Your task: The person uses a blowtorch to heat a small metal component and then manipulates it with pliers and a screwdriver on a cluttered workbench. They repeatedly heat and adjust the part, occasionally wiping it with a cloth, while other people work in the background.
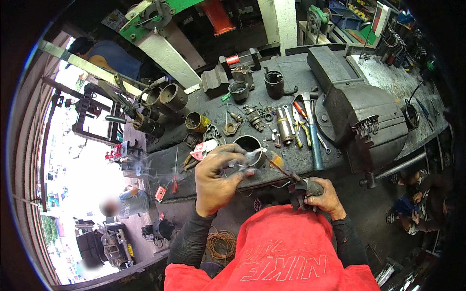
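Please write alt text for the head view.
A person's bare right hand grips a dark tool, its thin brown rod pointing toward a hollow dark metal cylinder; pale smoke hangs by the left hand. A grey metal vise and scattered hand tools occupy the black workbench.

Smoke hangs at the workbench's near edge

Left hand is beside a metal cylinder; right hand grips a rod-tipped tool; vise nears right end.

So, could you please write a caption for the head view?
Smoke hangs by the left hand; the right hand holds a dark part.
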### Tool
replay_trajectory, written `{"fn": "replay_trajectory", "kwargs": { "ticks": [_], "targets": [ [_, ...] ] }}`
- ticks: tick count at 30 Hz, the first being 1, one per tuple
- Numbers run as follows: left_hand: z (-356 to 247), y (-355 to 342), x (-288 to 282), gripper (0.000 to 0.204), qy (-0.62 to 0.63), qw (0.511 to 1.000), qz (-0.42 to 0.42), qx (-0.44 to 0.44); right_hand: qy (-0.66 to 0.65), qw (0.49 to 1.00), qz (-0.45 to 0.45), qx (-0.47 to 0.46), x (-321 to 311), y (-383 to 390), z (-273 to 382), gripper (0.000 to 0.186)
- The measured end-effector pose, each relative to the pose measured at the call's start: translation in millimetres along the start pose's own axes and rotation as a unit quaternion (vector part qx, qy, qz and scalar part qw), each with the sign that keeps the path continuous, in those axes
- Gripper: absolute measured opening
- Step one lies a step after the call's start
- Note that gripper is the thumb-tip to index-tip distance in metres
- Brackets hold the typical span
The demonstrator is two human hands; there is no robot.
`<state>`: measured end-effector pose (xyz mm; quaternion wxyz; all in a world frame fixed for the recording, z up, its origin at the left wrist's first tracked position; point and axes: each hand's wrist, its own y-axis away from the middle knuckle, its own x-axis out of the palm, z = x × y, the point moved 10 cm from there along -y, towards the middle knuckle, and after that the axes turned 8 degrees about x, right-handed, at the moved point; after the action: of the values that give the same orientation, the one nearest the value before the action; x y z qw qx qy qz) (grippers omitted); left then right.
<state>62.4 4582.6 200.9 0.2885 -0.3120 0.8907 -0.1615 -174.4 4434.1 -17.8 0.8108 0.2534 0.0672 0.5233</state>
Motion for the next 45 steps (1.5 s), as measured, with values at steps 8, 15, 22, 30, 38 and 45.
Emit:
{"fn": "replay_trajectory", "kwargs": {
  "ticks": [8,15,22,30,38,45],
  "targets": [
    [71,33,8,0.036,0.390,0.886,-0.093,-0.230,0.014,0.998,-0.053,-0.039,3,25,14,0.041],
    [95,43,35,0.041,0.533,0.794,-0.067,-0.286,0.032,0.987,-0.156,-0.035,5,75,29,0.035],
    [73,24,74,0.036,0.491,0.832,-0.049,-0.253,0.008,0.971,-0.237,-0.016,-26,148,53,0.038],
    [4,5,139,0.028,0.407,0.890,-0.067,-0.194,0.120,0.951,-0.283,-0.045,-138,218,121,0.045],
    [-77,0,206,0.026,0.286,0.942,-0.152,-0.087,0.327,0.893,-0.295,-0.093,-230,254,235,0.059],
    [-84,-8,228,0.026,0.262,0.950,-0.134,-0.102,0.401,0.885,-0.229,-0.053,-239,230,280,0.056]
  ]
}}
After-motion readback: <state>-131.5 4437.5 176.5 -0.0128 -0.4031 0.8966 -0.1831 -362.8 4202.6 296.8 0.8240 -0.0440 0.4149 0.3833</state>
